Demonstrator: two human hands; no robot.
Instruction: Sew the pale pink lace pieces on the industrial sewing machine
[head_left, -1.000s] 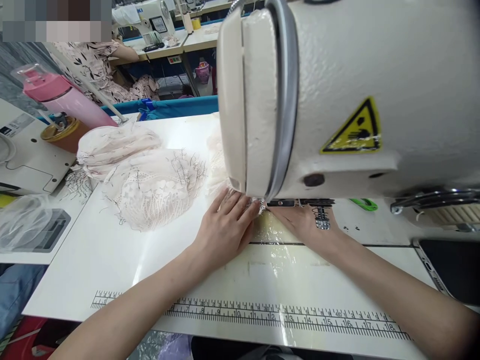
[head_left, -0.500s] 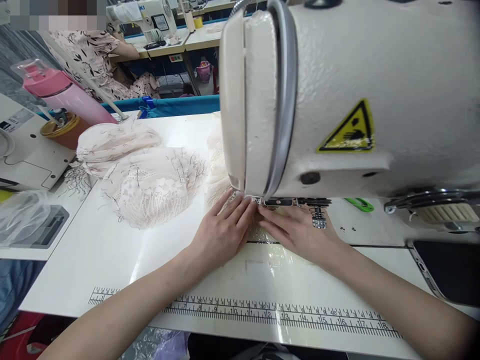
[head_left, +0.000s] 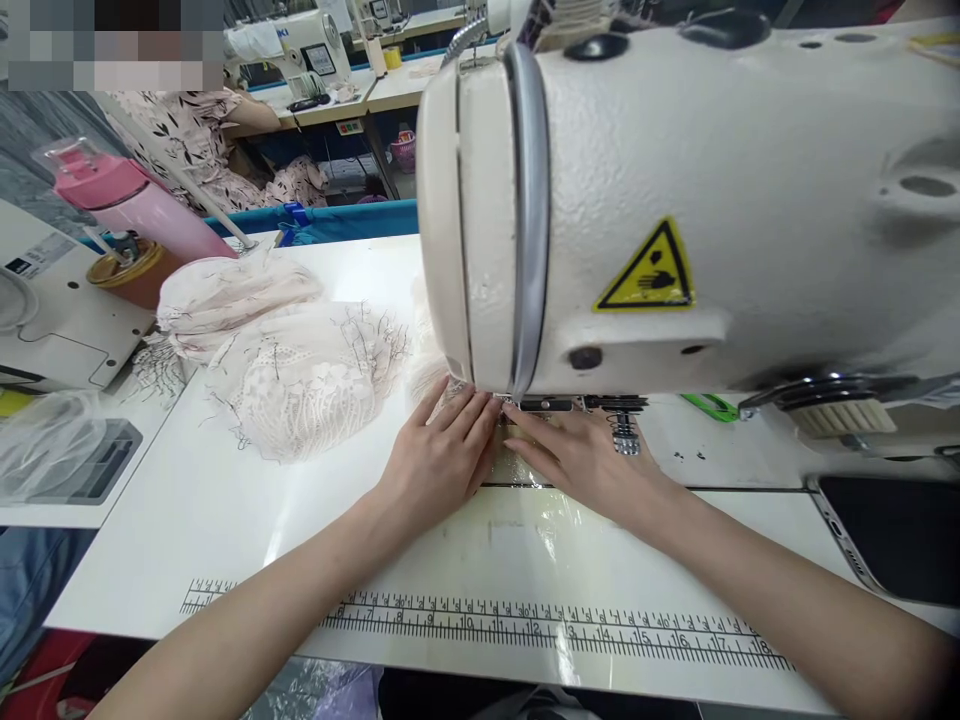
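Note:
My left hand [head_left: 436, 452] lies flat, fingers stretched forward, on cream lace fabric [head_left: 424, 366] at the left of the sewing machine [head_left: 622, 160] head. My right hand [head_left: 583, 456] reaches in from the other side, its fingers extended toward the needle area and partly covered by the machine's fittings. The fingertips of both hands come close together under the machine head. The needle and presser foot are hidden there. Pale lace pieces with loose dark threads [head_left: 304, 385] are heaped on the white table [head_left: 247, 520] to the left.
A phone [head_left: 892, 530] lies at the right, with green thread snips [head_left: 709, 406] behind. A pink bottle [head_left: 135, 195] and brown container [head_left: 139, 272] stand at the back left. A ruler strip [head_left: 555, 628] runs along the front edge. Another person [head_left: 180, 140] sits beyond.
The view has shifted slightly, so the machine head appears lower and further left. Both hands keep nearly the same place at the machine.

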